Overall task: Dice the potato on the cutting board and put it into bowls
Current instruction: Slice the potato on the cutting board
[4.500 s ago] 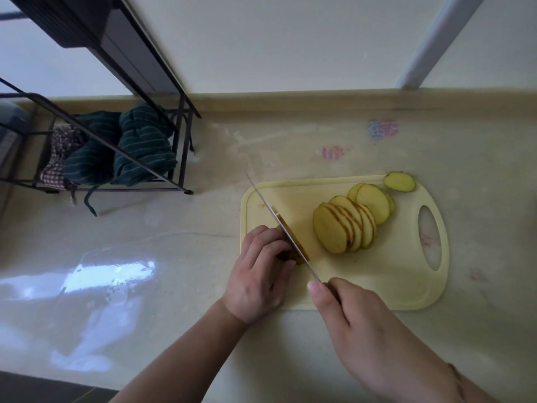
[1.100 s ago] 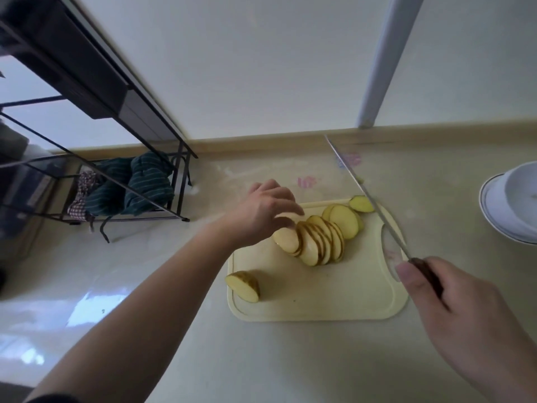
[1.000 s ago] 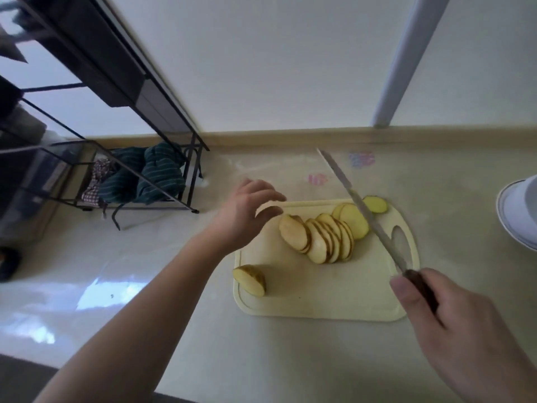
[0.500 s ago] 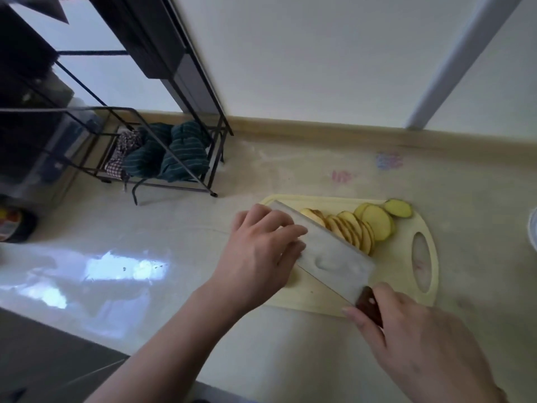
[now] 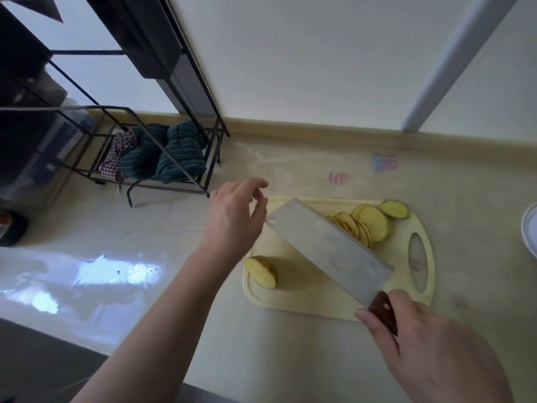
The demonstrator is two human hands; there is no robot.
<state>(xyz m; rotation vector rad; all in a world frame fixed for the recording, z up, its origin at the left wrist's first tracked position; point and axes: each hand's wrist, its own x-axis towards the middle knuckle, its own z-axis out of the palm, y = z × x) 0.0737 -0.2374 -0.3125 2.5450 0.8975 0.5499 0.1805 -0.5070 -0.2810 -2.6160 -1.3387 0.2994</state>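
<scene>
Half a second ago our left hand (image 5: 234, 221) was pressed down over the near-left part of the board (image 5: 308, 298) with the cleaver (image 5: 328, 251) lying flat beside it; now that hand has lifted clear and hovers at the board's upper-left corner, fingers (image 5: 255, 184) loosely spread and holding nothing. With the hand gone, the potato end (image 5: 260, 271) shows again at the lower left of the board, cut face toward us, lying apart from everything else. Our right hand (image 5: 430, 353), at the lower right of the frame, grips the cleaver's dark handle, fingers wrapped round it; the broad blade runs diagonally up and left over the middle of the board, and we cannot tell whether it touches the board or hangs above it. Behind the blade, toward the upper right of the board, the slices (image 5: 363, 225) lean overlapped in a row, partly hidden, and a skin-on cap (image 5: 394, 209) lies at the far edge beside them. The white bowl (image 5: 529, 228) barely shows at the right edge of the frame, well apart from the board on the pale surface (image 5: 174, 228). We judge the slicing about finished and the dicing not yet begun: nothing is in strips or cubes, and nothing is in a bowl. The freed left hand likely needs to steady the slices next, so the blade should stay well off those open fingers. At the upper left a wire rack (image 5: 162, 146) holds folded cloths.
</scene>
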